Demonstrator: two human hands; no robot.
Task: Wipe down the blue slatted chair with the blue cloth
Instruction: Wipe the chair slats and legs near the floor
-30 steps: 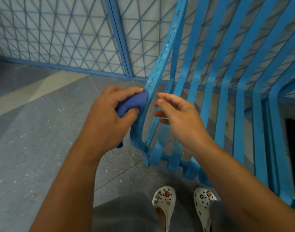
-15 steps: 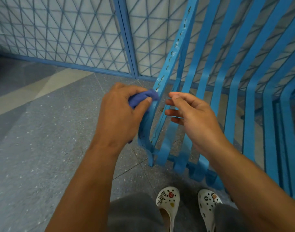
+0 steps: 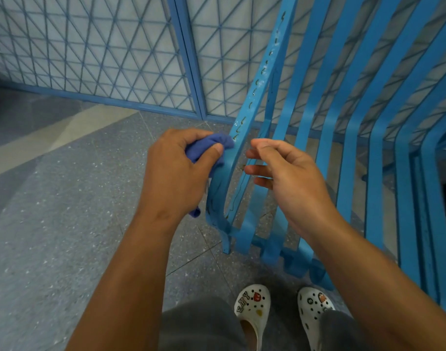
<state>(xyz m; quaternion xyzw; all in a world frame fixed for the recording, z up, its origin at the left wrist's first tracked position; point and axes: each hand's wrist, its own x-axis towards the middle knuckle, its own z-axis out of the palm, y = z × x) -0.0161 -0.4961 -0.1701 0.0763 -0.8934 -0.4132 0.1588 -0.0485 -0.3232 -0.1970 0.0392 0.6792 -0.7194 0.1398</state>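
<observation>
The blue cloth [image 3: 208,148] is bunched into a soft wad in the left hand [image 3: 176,173], which is clenched around it with the thumb pressed over the front, and the wad's right edge is pushed against the outermost slat of the blue slatted chair [image 3: 343,148], just above where that slat curls down and under at the front of the seat. A small tail of the cloth pokes out below the hand. The right hand [image 3: 290,181] hovers on the other side of the same slat with its fingers loosely spread and grasping nothing; whether the fingertips brush the slat cannot be told. The chair is made of flat, smooth painted strips that run in long parallel curves from the backrest down to rolled front ends, with open gaps between them; the outer slat shows pale specks and dark scuffs along its face. To the left of the chair the speckled grey floor [image 3: 64,211] lies open, crossed by a paler band. Behind stands a blue-framed lattice panel [image 3: 102,54]. A pair of white clogs [image 3: 253,305] with charms stands just before the slat ends.
</observation>
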